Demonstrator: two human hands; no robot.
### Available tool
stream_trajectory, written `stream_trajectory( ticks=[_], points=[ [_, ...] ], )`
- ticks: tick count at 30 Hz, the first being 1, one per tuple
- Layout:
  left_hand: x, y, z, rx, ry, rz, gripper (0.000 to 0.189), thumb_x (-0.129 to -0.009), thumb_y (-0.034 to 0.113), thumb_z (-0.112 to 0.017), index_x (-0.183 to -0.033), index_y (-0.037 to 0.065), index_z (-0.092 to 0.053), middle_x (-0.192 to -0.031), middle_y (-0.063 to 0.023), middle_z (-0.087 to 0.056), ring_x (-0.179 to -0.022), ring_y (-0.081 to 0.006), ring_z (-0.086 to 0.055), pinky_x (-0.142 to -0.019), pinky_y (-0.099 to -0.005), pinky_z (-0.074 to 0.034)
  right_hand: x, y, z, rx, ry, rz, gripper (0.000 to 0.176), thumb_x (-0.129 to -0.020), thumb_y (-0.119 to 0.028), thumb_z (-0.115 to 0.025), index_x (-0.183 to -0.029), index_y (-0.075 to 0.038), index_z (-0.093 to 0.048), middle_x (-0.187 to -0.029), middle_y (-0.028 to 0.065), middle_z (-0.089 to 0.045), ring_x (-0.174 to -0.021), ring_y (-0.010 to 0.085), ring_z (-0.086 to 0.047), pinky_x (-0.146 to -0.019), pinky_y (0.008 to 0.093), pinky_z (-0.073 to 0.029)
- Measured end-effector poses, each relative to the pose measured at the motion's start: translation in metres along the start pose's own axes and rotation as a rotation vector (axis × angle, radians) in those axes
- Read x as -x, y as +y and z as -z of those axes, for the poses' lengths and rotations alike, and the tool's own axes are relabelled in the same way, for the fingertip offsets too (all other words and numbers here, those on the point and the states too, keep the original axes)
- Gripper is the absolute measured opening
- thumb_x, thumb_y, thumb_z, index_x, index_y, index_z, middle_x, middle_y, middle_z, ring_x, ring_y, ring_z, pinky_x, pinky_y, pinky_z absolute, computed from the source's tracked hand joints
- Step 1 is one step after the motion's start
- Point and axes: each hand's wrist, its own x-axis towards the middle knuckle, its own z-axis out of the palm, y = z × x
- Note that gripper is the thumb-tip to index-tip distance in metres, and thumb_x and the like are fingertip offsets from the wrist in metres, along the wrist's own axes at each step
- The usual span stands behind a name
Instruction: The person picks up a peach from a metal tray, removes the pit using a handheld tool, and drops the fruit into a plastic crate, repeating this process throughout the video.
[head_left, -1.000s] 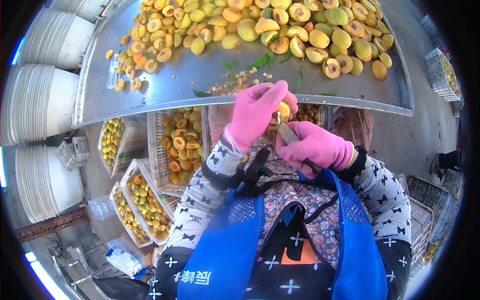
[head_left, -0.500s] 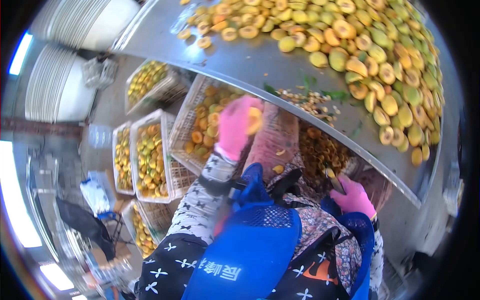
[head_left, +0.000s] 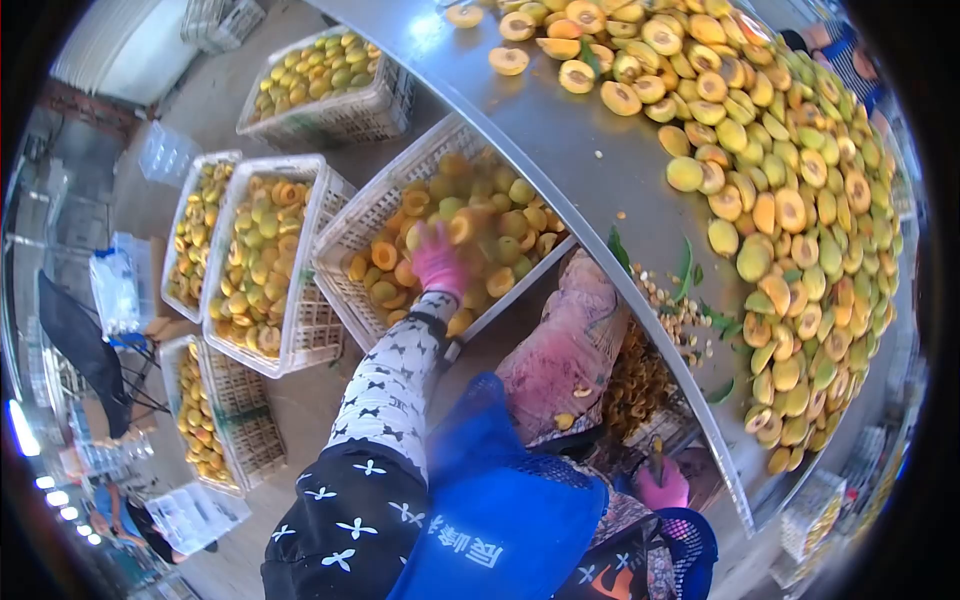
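My left hand (head_left: pixel 438 264), in a pink glove, reaches over a white plastic crate (head_left: pixel 345 215) heaped with halved yellow-green stone fruit. Its fingers are extended among the top pieces, and an orange-fleshed half (head_left: pixel 461 229) lies by the fingertips. Some fruit just beyond is blurred. Low on the right, my right hand (head_left: pixel 664 487), also pink-gloved, is closed around a small dark-handled tool (head_left: pixel 656 458) pointing up. The tool's working end is too small to make out. Beside that hand, under the table edge, is a container of brownish scraps (head_left: pixel 645 385).
A metal table (head_left: pixel 640 185) bears a large pile of fruit halves (head_left: pixel 780 210), with pits (head_left: pixel 680 310) and green leaves near its edge. Several fruit-filled crates (head_left: pixel 265 270) stand on the floor to the left. A stained cloth (head_left: pixel 565 350) covers my leg. Another person (head_left: pixel 845 55) is at the far side.
My left hand has moved from beside my knee, where it held a fruit half, out over the crate, and its fingers have opened. The view has swung left; my right hand still grips the tool.
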Motion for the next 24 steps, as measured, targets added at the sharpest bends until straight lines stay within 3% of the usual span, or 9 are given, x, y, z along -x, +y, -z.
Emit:
stream_trajectory(
  ticks=[3, 5, 8, 11, 14, 17, 21, 23, 24],
  points=[
    [-0.041, 0.038, 0.037, 0.216, -0.156, -0.113, 0.091, -0.072, 0.031, -0.078, -0.151, 0.016, -0.035, -0.155, -0.0197, -0.033, -0.13, -0.0385, -0.046, -0.106, -0.0463, -0.041, -0.016, 0.018, -0.016, 0.067, 0.034, 0.004, 0.053, -0.081, -0.038, -0.074, -0.121, -0.006, -0.062, -0.099, 0.0198, -0.07, -0.096, 0.0356, -0.069, -0.085, 0.0427, -0.053],
    [-0.071, 0.059, 0.04, 0.588, -0.114, -0.121, 0.082, -0.077, 0.033, -0.075, -0.148, 0.015, -0.04, -0.149, -0.0185, -0.041, -0.134, -0.0351, -0.043, -0.109, -0.0445, -0.039, -0.026, -0.003, -0.007, 0.111, -0.006, 0.03, 0.058, -0.08, -0.041, -0.074, -0.122, -0.004, -0.061, -0.098, 0.02, -0.07, -0.095, 0.0341, -0.07, -0.083, 0.0418, -0.053],
    [-0.123, 0.081, -0.014, 0.464, 0.293, -0.265, 0.072, -0.082, 0.045, -0.069, -0.141, 0.012, -0.046, -0.141, -0.0147, -0.048, -0.131, -0.0339, -0.046, -0.108, -0.0446, -0.04, -0.032, -0.046, 0.005, 0.165, 0.032, -0.053, 0.06, -0.079, -0.042, -0.073, -0.122, -0.002, -0.06, -0.096, 0.0203, -0.07, -0.092, 0.0353, -0.069, -0.081, 0.0425, -0.053],
    [-0.115, 0.078, 0.017, 0.028, -0.093, -0.37, 0.069, -0.086, 0.048, -0.063, -0.142, 0.012, -0.047, -0.139, -0.0153, -0.049, -0.13, -0.0345, -0.047, -0.11, -0.0446, -0.038, -0.039, -0.042, 0.001, 0.223, 0.099, 0.007, 0.059, -0.08, -0.042, -0.072, -0.122, -0.002, -0.06, -0.094, 0.0207, -0.07, -0.09, 0.0358, -0.069, -0.079, 0.0435, -0.052],
    [-0.105, 0.036, 0.019, 0.092, -0.097, -0.443, 0.063, -0.088, 0.052, -0.061, -0.14, 0.017, -0.054, -0.149, -0.0168, -0.042, -0.137, -0.0399, -0.039, -0.112, -0.0478, -0.035, -0.043, -0.061, 0.009, 0.09, -0.019, 0.046, 0.058, -0.081, -0.041, -0.072, -0.123, -0.003, -0.06, -0.098, 0.0213, -0.069, -0.093, 0.0356, -0.069, -0.082, 0.0435, -0.052],
    [-0.087, -0.007, 0.037, 0.256, -0.265, -0.302, 0.06, -0.088, 0.056, -0.061, -0.135, 0.019, -0.06, -0.148, -0.0178, -0.042, -0.134, -0.041, -0.041, -0.11, -0.0523, -0.036, -0.054, -0.065, 0.006, 0.099, -0.13, -0.086, 0.049, -0.083, -0.032, -0.068, -0.123, -0.004, -0.063, -0.109, 0.0236, -0.067, -0.103, 0.0421, -0.064, -0.089, 0.0469, -0.051],
    [-0.028, -0.036, 0.027, 0.13, -0.027, -0.169, 0.077, -0.081, 0.059, -0.068, -0.145, 0.023, -0.047, -0.142, -0.0229, -0.046, -0.128, -0.0402, -0.048, -0.105, -0.0507, -0.043, -0.066, -0.059, -0.008, 0.059, -0.111, 0.048, 0.049, -0.082, -0.034, -0.07, -0.121, -0.005, -0.063, -0.104, 0.0206, -0.068, -0.097, 0.0376, -0.066, -0.086, 0.0447, -0.052],
    [-0.026, -0.019, 0.018, 0.141, -0.084, -0.194, 0.084, -0.078, 0.056, -0.073, -0.148, 0.023, -0.04, -0.138, -0.0211, -0.049, -0.124, -0.0395, -0.053, -0.1, -0.0505, -0.047, -0.076, -0.023, -0.024, 0.059, -0.028, 0.144, 0.049, -0.08, -0.036, -0.073, -0.117, -0.006, -0.063, -0.094, 0.0159, -0.068, -0.088, 0.031, -0.068, -0.081, 0.0398, -0.052],
    [-0.034, -0.006, 0.007, 0.213, -0.105, -0.221, 0.084, -0.078, 0.054, -0.073, -0.148, 0.023, -0.04, -0.138, -0.0209, -0.049, -0.123, -0.0397, -0.054, -0.099, -0.0506, -0.047, -0.078, -0.036, -0.019, 0.083, -0.095, 0.087, 0.049, -0.081, -0.036, -0.071, -0.12, -0.006, -0.063, -0.101, 0.0174, -0.068, -0.092, 0.034, -0.067, -0.084, 0.0422, -0.052]
  ],
)
